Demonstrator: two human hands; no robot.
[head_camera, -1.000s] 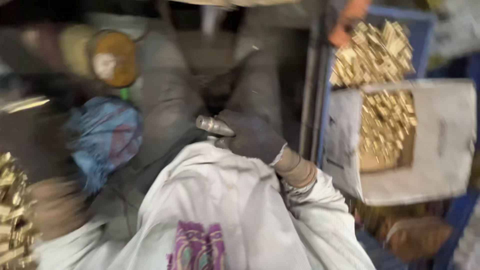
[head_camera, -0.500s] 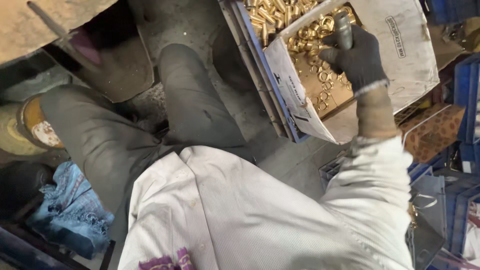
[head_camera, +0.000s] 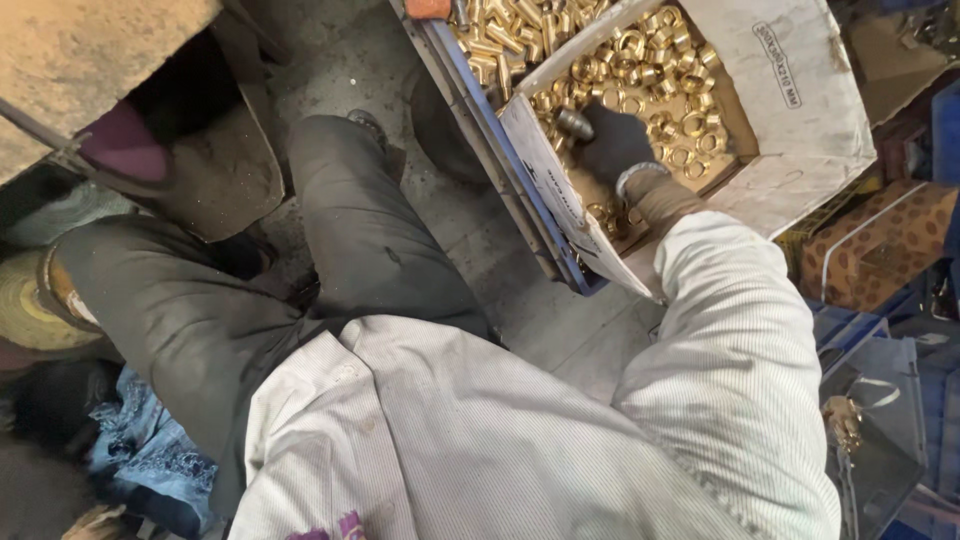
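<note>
Brass rings (head_camera: 668, 95): loose gold-coloured ring pieces heaped in the cardboard box (head_camera: 800, 110), lying all around and under the grip.
Right hand (head_camera: 612, 145): in a dark glove, reaching down into the box, fingers curled among the rings; its grip is closed around a small grey metal piece (head_camera: 574, 123) that sticks out on the thumb side.
Left hand: out of view, so its grip cannot be seen.
Blue crate (head_camera: 520, 190): just beyond the box wall on the thumb side of the grip, holding longer brass fittings (head_camera: 505, 25).
Sleeve (head_camera: 735, 330): pale striped, running back from the wrist.
Floor (head_camera: 340, 70): grey concrete, further out past the crate.
</note>
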